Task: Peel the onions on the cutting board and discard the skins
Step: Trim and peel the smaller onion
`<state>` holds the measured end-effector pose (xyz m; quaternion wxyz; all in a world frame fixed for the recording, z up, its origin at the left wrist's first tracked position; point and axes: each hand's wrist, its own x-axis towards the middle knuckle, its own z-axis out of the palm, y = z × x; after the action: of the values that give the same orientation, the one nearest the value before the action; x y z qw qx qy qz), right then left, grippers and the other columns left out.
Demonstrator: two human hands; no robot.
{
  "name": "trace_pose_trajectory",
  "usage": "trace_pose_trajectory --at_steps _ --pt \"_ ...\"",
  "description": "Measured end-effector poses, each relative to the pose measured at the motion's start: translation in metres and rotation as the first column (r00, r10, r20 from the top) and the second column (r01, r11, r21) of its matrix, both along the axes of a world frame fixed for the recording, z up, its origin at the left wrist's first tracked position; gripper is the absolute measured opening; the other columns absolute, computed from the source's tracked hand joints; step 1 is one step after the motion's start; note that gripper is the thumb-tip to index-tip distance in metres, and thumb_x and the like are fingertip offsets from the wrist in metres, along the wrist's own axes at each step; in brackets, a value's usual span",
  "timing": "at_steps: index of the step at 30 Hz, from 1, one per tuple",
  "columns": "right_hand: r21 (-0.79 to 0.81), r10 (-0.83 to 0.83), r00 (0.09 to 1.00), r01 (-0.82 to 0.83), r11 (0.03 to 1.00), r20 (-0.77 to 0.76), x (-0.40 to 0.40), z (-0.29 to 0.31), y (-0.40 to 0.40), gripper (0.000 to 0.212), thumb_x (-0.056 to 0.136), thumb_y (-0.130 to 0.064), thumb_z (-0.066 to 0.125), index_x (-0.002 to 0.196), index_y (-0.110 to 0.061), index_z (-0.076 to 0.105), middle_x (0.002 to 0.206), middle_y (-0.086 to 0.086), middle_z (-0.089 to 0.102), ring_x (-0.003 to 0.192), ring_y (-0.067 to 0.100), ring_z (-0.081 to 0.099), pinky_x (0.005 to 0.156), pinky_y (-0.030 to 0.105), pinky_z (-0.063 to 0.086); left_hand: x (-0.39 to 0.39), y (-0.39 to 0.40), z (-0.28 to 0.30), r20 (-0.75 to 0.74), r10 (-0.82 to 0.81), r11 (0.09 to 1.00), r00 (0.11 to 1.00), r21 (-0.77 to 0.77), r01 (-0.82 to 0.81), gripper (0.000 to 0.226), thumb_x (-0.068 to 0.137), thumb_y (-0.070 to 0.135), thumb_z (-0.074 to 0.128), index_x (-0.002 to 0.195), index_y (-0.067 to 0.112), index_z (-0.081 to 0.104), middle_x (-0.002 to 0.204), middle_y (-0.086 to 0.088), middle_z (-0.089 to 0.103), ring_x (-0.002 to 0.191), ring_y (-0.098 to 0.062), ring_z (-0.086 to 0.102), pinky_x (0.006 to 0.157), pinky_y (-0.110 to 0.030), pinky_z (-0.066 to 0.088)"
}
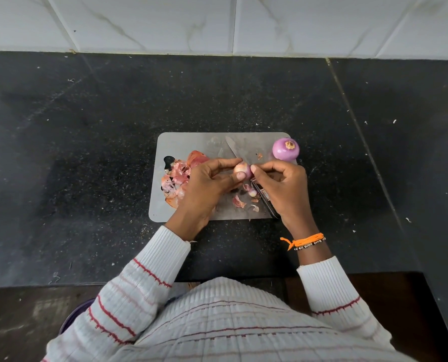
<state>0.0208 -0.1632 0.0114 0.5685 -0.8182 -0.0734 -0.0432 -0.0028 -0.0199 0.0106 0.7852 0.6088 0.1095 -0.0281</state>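
A steel cutting board [183,145] lies on the black counter. My left hand [207,184] grips a small pale pink onion [243,170] just above the board's middle. My right hand [283,186] pinches at the onion's right side with thumb and forefinger. A peeled purple onion [285,149] stands at the board's far right corner. A pile of pink onion skins [177,176] covers the board's left side. Smaller skin scraps [239,202] lie under my hands. A knife [233,150] rests diagonally across the board, its handle hidden under my right hand.
The black granite counter [87,152] spreads wide on all sides, dotted with small crumbs. A white tiled wall [217,22] rises behind it. A dark round container's rim [74,314] shows below the counter edge at my left sleeve.
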Motion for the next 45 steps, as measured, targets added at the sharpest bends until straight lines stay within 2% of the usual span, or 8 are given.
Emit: trace_pose_trajectory --at_steps 8,15,23,29,32,37,41,45 --pt "-0.009 0.015 0.998 -0.015 1.0 0.064 0.002 -0.004 0.0 0.005 0.081 -0.009 0.07 0.082 -0.005 0.071 0.075 0.006 0.07 0.071 0.016 0.068 0.068 0.033 0.058 -0.001 0.0 0.0 -0.004 0.007 1.0 1.0 -0.016 -0.007 0.029 0.077 -0.004 0.066 0.105 0.0 0.064 0.085 0.001 0.073 0.08 -0.014 0.07 0.07 -0.021 0.056" --pt "-0.024 -0.039 0.994 0.042 0.999 0.101 0.002 -0.009 0.004 0.001 0.078 -0.006 0.071 0.079 -0.005 0.071 0.071 0.006 0.07 0.065 0.01 0.066 0.063 0.018 0.054 -0.001 -0.002 -0.002 -0.012 0.013 1.0 1.0 -0.014 -0.013 0.03 0.076 -0.003 0.067 0.106 -0.002 0.064 0.089 -0.004 0.072 0.08 -0.013 0.069 0.067 -0.019 0.056" --pt "0.212 -0.029 0.995 0.049 0.976 -0.099 -0.001 -0.01 0.002 0.009 0.088 -0.013 0.064 0.087 -0.019 0.069 0.086 0.004 0.072 0.084 0.018 0.07 0.077 0.032 0.056 0.001 -0.001 -0.002 -0.012 0.032 0.999 0.999 -0.019 -0.033 0.029 0.076 -0.002 0.067 0.105 0.001 0.063 0.086 0.001 0.073 0.083 -0.014 0.07 0.074 -0.025 0.057" --pt "0.159 -0.006 0.997 0.02 0.987 -0.083 0.0 -0.008 0.006 0.007 0.081 -0.011 0.071 0.087 -0.01 0.07 0.084 0.007 0.072 0.081 0.017 0.07 0.073 0.033 0.058 0.001 -0.001 0.0 0.001 0.03 0.999 1.0 0.02 -0.03 0.039 0.073 -0.002 0.07 0.11 -0.002 0.061 0.091 -0.003 0.07 0.081 -0.013 0.069 0.073 -0.026 0.058" --pt "0.094 0.016 1.0 -0.014 0.995 -0.027 0.001 -0.006 0.007 0.005 0.082 -0.011 0.07 0.086 -0.011 0.069 0.082 0.004 0.071 0.078 0.013 0.068 0.07 0.024 0.055 0.001 -0.001 0.001 0.006 0.041 0.999 0.999 0.029 -0.041 0.038 0.074 -0.002 0.07 0.11 -0.002 0.061 0.091 -0.001 0.069 0.079 -0.01 0.068 0.073 -0.025 0.057" --pt "0.032 -0.046 0.998 0.047 0.998 -0.042 0.003 -0.008 0.006 0.006 0.08 -0.007 0.071 0.086 -0.009 0.069 0.077 0.0 0.069 0.071 0.01 0.067 0.067 0.02 0.055 0.002 0.001 -0.001 -0.015 0.03 0.999 0.999 -0.013 -0.031 0.031 0.079 -0.001 0.065 0.109 0.002 0.061 0.096 -0.004 0.069 0.087 -0.012 0.067 0.078 -0.025 0.056" --pt "-0.074 -0.064 0.998 0.063 0.995 -0.009 0.004 -0.012 0.001 0.008 0.078 -0.009 0.074 0.082 -0.013 0.068 0.075 -0.002 0.068 0.073 0.008 0.066 0.068 0.016 0.053 0.004 0.002 0.001 -0.012 0.006 0.998 1.0 -0.058 -0.006 0.029 0.082 -0.002 0.062 0.109 0.004 0.061 0.098 -0.006 0.067 0.087 -0.011 0.067 0.075 -0.021 0.056" --pt "-0.018 -0.079 0.996 0.078 0.997 -0.028 0.004 -0.009 0.002 0.012 0.083 -0.002 0.066 0.088 -0.012 0.069 0.083 -0.002 0.07 0.082 0.009 0.068 0.077 0.025 0.056 0.004 0.002 0.0 -0.005 0.03 0.997 1.0 -0.069 -0.03 0.029 0.078 -0.004 0.065 0.105 0.006 0.063 0.096 -0.006 0.07 0.09 -0.016 0.067 0.077 -0.023 0.056"
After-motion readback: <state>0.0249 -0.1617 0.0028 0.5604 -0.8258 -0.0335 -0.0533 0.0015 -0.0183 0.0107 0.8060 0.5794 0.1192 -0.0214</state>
